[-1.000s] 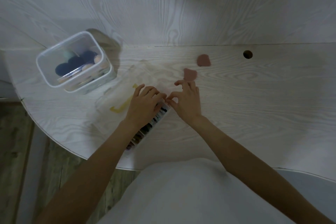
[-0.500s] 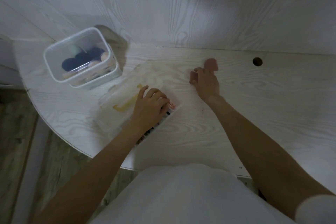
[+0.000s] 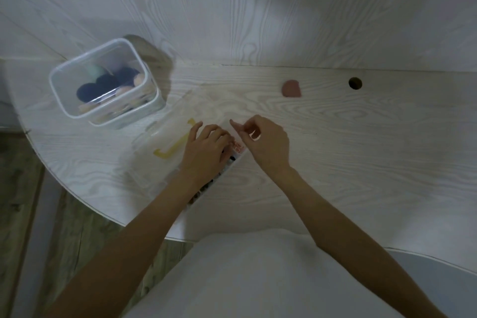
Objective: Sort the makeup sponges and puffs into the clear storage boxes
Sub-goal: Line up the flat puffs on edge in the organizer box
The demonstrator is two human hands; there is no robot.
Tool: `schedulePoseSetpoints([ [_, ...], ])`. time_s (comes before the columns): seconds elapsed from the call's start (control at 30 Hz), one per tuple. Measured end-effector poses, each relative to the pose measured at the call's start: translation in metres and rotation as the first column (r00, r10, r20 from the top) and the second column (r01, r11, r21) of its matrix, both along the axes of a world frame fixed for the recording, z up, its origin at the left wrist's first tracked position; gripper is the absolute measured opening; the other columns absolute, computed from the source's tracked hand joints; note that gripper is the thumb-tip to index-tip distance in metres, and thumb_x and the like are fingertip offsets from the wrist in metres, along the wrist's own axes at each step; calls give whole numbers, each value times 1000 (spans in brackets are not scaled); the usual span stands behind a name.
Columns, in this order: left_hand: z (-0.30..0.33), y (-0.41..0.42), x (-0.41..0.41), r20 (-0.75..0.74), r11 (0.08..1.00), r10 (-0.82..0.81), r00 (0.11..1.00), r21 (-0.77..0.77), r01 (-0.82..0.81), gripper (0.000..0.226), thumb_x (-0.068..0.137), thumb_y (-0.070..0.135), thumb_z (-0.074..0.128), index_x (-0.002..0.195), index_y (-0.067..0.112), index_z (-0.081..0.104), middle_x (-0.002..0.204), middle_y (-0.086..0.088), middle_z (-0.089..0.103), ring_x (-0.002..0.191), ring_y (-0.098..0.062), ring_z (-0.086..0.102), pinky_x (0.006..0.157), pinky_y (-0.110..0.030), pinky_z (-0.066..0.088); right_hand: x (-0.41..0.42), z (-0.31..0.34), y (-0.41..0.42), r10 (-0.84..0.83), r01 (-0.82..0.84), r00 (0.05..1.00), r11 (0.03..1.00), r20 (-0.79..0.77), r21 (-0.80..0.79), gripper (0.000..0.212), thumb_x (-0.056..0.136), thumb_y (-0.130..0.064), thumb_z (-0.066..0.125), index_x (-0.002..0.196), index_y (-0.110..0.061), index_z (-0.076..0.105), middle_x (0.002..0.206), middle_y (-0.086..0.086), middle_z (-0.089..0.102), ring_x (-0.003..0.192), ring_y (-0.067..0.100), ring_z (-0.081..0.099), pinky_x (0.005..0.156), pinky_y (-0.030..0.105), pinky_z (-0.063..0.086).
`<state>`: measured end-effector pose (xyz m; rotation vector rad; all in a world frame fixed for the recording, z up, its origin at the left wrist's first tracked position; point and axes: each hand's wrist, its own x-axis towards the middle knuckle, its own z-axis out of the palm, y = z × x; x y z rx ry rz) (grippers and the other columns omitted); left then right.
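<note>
Left hand (image 3: pixel 206 155) rests on the flat clear box (image 3: pixel 165 152), fingers loosely curled, grasping nothing visible. Right hand (image 3: pixel 265 144) hovers beside it, fingers curled; whether they pinch anything cannot be told. Pink sponge (image 3: pixel 291 89) lies on the surface (image 3: pixel 361 150) at 1 o'clock. Tall box (image 3: pixel 105 85) with puffs stands at 10 o'clock.

pale wood table (image 3: pixel 361 152), clear boxes (image 3: pixel 103 82), pink sponge (image 3: pixel 291 89)

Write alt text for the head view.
Both hands, left hand and right hand, work at a flat clear box on a pale wooden table. One pink sponge lies loose; a tall clear box holds dark puffs.
</note>
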<state>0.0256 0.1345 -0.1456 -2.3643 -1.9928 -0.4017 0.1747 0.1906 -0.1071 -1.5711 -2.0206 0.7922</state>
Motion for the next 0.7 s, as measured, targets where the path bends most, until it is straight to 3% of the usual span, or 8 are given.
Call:
schedulePoseSetpoints([
  [0.13, -2, -2, -1, 13, 999, 7, 1000, 33, -8, 14, 84, 24, 57, 90, 18, 68, 95, 2, 69, 99, -22, 61, 99, -43, 32, -8, -17, 1, 97, -130, 971, 982, 220, 138, 13, 73, -22, 74, 67, -16, 64, 73, 1, 63, 72, 21, 55, 58, 34, 48],
  [0.23, -4, -2, -1, 31, 1000, 6, 1000, 27, -7, 16, 84, 25, 55, 91, 19, 69, 98, 3, 69, 101, -22, 60, 99, -45, 35, -10, -23, 1, 111, -173, 926, 974, 360, 145, 14, 70, -25, 77, 64, -16, 68, 93, 5, 64, 83, 26, 56, 66, 34, 43],
  [0.37, -5, -2, -2, 33, 1000, 6, 999, 11, -6, 19, 85, 25, 53, 94, 18, 69, 100, 2, 69, 103, -22, 58, 99, -44, 35, -12, -22, 2, 167, -298, 859, 931, 484, 208, 24, 74, -23, 70, 52, -16, 66, 103, 4, 66, 93, 28, 58, 74, 33, 35],
  [0.47, -5, -3, 1, 38, 1000, 22, 999, -3, -22, 22, 84, 23, 53, 100, 16, 66, 103, 0, 68, 105, -22, 56, 100, -42, 34, -9, -27, 2, 187, -349, 839, 905, 510, 242, 32, 80, -23, 60, 50, -15, 65, 105, 5, 68, 97, 29, 59, 77, 33, 33],
  [0.57, -4, -6, 6, 58, 998, 56, 997, -35, -54, 29, 84, 22, 55, 110, 14, 62, 105, -3, 66, 104, -22, 57, 100, -41, 33, -5, -34, 2, 205, -352, 835, 912, 511, 209, 19, 69, -16, 77, 53, -17, 67, 104, 5, 68, 96, 29, 59, 78, 31, 30],
  [0.7, -3, -6, 6, 52, 997, 47, 998, -61, -44, 29, 87, 26, 50, 110, 17, 64, 106, -1, 66, 102, -23, 59, 99, -45, 37, -1, -25, 1, 259, -363, 879, 909, 401, 207, 15, 77, -19, 71, 63, -14, 72, 105, 3, 68, 98, 25, 60, 78, 33, 42],
])
